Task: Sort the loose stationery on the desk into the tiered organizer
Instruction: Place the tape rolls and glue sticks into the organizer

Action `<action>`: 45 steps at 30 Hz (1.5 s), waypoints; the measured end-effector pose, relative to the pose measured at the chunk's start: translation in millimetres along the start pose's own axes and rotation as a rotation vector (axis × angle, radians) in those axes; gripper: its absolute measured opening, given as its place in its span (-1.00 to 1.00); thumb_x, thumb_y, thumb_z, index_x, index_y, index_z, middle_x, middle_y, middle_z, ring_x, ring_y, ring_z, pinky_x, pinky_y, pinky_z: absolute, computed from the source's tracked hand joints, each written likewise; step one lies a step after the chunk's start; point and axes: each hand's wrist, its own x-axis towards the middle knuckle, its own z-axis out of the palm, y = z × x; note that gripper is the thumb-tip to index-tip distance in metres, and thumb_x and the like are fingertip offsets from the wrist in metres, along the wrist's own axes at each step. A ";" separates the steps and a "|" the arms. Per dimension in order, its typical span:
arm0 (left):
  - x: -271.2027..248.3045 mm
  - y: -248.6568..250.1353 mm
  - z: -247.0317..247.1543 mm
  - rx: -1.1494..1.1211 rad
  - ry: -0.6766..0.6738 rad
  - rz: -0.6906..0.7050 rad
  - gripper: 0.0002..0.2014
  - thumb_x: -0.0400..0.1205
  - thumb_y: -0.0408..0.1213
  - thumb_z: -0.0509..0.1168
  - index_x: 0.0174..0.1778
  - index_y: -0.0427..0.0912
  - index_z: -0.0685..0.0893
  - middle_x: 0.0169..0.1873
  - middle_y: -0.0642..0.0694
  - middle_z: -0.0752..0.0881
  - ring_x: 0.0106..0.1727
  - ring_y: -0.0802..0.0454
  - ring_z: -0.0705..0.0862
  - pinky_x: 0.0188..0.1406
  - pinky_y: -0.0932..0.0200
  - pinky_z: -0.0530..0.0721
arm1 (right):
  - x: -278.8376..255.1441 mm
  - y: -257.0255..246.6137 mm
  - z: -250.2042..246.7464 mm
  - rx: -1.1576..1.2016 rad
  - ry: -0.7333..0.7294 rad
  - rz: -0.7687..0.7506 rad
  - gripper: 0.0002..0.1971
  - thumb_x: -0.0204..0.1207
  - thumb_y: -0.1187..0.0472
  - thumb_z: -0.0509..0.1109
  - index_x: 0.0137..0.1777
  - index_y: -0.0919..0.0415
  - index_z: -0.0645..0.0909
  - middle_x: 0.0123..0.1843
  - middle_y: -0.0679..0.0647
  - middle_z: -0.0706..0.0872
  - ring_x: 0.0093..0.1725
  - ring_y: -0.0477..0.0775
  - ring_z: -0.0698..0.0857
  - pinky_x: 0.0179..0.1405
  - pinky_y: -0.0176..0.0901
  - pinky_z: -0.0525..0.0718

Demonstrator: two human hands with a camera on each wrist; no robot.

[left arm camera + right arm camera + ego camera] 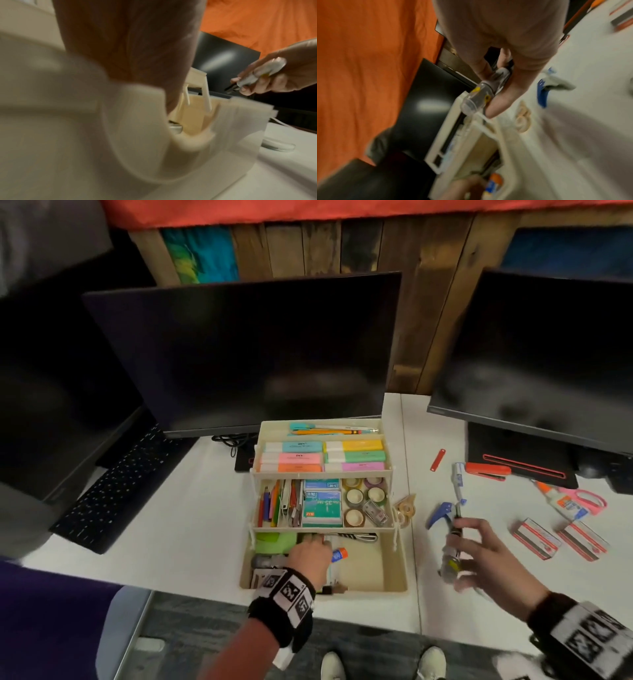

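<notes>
The cream tiered organizer [399,556] stands open on the white desk, with highlighters on top and pencils, staple boxes and tape rolls in the middle tier. My left hand [308,554] lies in the bottom tray beside a glue stick [339,553], fingers stretched forward under the middle tier; I see nothing in them. My right hand [478,553] hovers right of the organizer and grips a clear tool with yellow parts and a black tip [451,559] [476,97]. The left wrist view is blurred and shows that right hand [267,79].
Loose on the desk to the right lie a blue staple remover [442,513], a white-blue tube [458,479], a red stapler [488,470], a glue bottle [561,503], pink scissors [587,499], two staple boxes [536,539] and small tape dispensers [406,508]. Monitors stand behind; a keyboard [113,491] lies left.
</notes>
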 end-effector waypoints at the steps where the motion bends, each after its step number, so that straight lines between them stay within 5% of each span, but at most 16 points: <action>1: -4.9 -1.7 0.9 -0.009 0.009 0.020 -0.59 0.59 -0.44 0.22 0.39 -0.24 0.44 0.33 -0.21 0.51 0.37 -0.16 0.45 0.28 -0.07 0.55 | -5.5 -1.1 7.2 0.000 -0.097 0.057 -0.82 0.60 0.33 0.30 0.17 0.19 0.49 -0.20 0.32 0.62 -0.47 0.19 0.53 -0.50 -0.06 0.51; 5: -30.9 -9.0 6.9 -0.056 0.077 0.102 -0.67 0.64 -0.35 0.16 0.34 -0.16 0.45 0.29 -0.14 0.51 0.35 -0.11 0.40 0.32 -0.05 0.36 | 1.7 10.7 44.6 -0.122 -0.368 0.146 -0.77 0.53 0.26 0.36 0.16 0.27 0.60 -0.08 0.34 0.64 -0.52 0.05 0.40 -0.59 -0.25 0.31; 8: -46.8 -13.6 11.2 -0.112 0.122 0.109 -0.72 0.69 -0.27 0.14 0.33 -0.11 0.42 0.26 -0.07 0.55 0.32 -0.06 0.47 0.33 -0.02 0.28 | 16.9 17.8 78.2 -0.376 -0.457 0.029 -0.79 0.59 0.22 0.35 0.20 0.14 0.63 -0.13 0.23 0.58 -0.45 -0.05 0.40 -0.51 -0.28 0.37; 11: -55.1 -17.7 15.7 -0.177 0.196 0.114 -0.73 0.69 -0.26 0.12 0.32 -0.06 0.40 0.23 0.00 0.60 0.28 -0.01 0.53 0.36 0.01 0.27 | 34.3 21.5 105.5 -0.801 -0.442 -0.202 -0.89 0.63 0.17 0.29 0.05 -0.06 0.60 -0.10 -0.07 0.62 -0.27 -0.19 0.54 -0.16 -0.26 0.60; 14: -60.3 -22.3 18.3 -0.231 0.269 0.107 -0.74 0.72 -0.19 0.06 0.33 -0.03 0.39 0.23 0.05 0.55 0.27 0.05 0.52 0.38 0.05 0.25 | 47.8 25.8 123.9 -1.014 -0.453 -0.279 -0.80 0.58 0.21 0.31 -0.13 -0.18 0.51 0.08 -0.11 0.64 0.08 -0.11 0.61 0.27 -0.03 0.56; 18: -65.3 -27.7 24.0 -0.273 0.302 0.100 -0.72 0.70 -0.23 0.08 0.33 -0.05 0.43 0.21 0.03 0.52 0.25 0.02 0.52 0.35 0.02 0.34 | 49.4 32.1 135.6 -1.082 -0.507 -0.303 -0.81 0.62 0.23 0.26 0.07 -0.13 0.54 0.23 -0.11 0.61 0.22 -0.09 0.57 0.28 -0.21 0.47; 21: -67.0 -36.5 27.1 -0.352 0.402 0.068 -0.75 0.68 -0.21 0.10 0.26 -0.02 0.51 0.09 0.06 0.56 0.12 0.06 0.59 0.21 0.05 0.48 | 57.1 31.7 129.5 -0.963 -0.502 -0.234 -0.74 0.55 0.25 0.35 0.12 -0.15 0.58 0.29 -0.07 0.62 0.29 -0.04 0.58 0.41 -0.09 0.45; 23: -69.0 -45.8 24.1 -0.443 0.426 0.012 -0.70 0.72 -0.12 -0.05 0.31 -0.02 0.46 0.13 0.11 0.51 0.16 0.16 0.49 0.31 0.15 0.38 | 60.9 32.4 122.5 -0.828 -0.509 -0.159 -0.69 0.44 0.29 0.44 0.05 -0.15 0.61 0.23 -0.03 0.66 0.20 0.00 0.64 0.36 0.02 0.54; 27: -68.8 -65.0 20.7 -0.469 0.449 -0.064 -0.38 0.49 0.08 -0.37 0.26 -0.04 0.42 0.11 0.10 0.50 0.07 0.16 0.48 0.14 0.21 0.37 | 59.4 36.7 119.3 -0.671 -0.601 -0.057 -0.71 0.53 0.37 0.35 0.21 0.09 0.53 0.10 0.14 0.73 -0.11 -0.03 0.72 -0.12 -0.21 0.68; 31: -66.3 -75.0 28.2 -0.494 0.455 -0.136 -0.37 0.44 0.11 -0.27 0.23 -0.07 0.50 0.08 0.07 0.56 0.04 0.11 0.55 0.08 0.18 0.40 | 67.6 43.6 126.0 -0.768 -0.594 -0.100 -0.85 0.62 0.24 0.28 0.12 0.03 0.57 0.08 0.20 0.72 -0.11 -0.05 0.70 -0.19 -0.28 0.68; 33: -65.7 -73.0 30.6 -0.460 0.409 -0.121 -0.37 0.44 0.11 -0.26 0.22 -0.07 0.50 0.07 0.06 0.56 0.04 0.09 0.58 0.08 0.16 0.43 | 71.7 43.3 130.4 -0.863 -0.635 -0.120 -0.69 0.58 0.33 0.31 0.24 -0.03 0.52 0.15 0.12 0.66 -0.06 -0.06 0.68 -0.15 -0.29 0.69; 35: -64.4 -69.6 33.3 -0.427 0.381 -0.095 -0.43 0.46 0.10 -0.20 0.21 -0.06 0.52 0.06 0.06 0.56 0.04 0.07 0.60 0.08 0.16 0.46 | 74.4 40.7 135.5 -1.056 -0.720 -0.150 -0.46 0.51 0.40 0.32 0.42 -0.08 0.40 0.28 0.05 0.55 0.00 -0.07 0.65 -0.05 -0.23 0.70; 39: -61.7 -61.5 35.3 -0.371 0.329 -0.102 -0.51 0.53 0.09 -0.14 0.22 -0.03 0.49 0.07 0.05 0.53 0.08 0.06 0.55 0.13 0.18 0.42 | 75.7 44.1 155.3 -1.360 -0.824 -0.258 -0.44 0.47 0.19 0.42 0.48 -0.06 0.41 0.37 0.15 0.44 0.29 0.14 0.52 0.34 0.01 0.52; 45: -57.1 -57.6 34.2 -0.406 0.378 -0.123 -0.73 0.67 -0.05 0.12 0.26 0.01 0.46 0.10 0.08 0.53 0.10 0.07 0.55 0.11 0.22 0.37 | 75.0 48.3 165.6 -1.410 -0.847 -0.403 -0.62 0.49 0.21 0.40 0.31 0.15 0.54 0.21 0.14 0.53 0.05 0.04 0.52 0.06 -0.20 0.49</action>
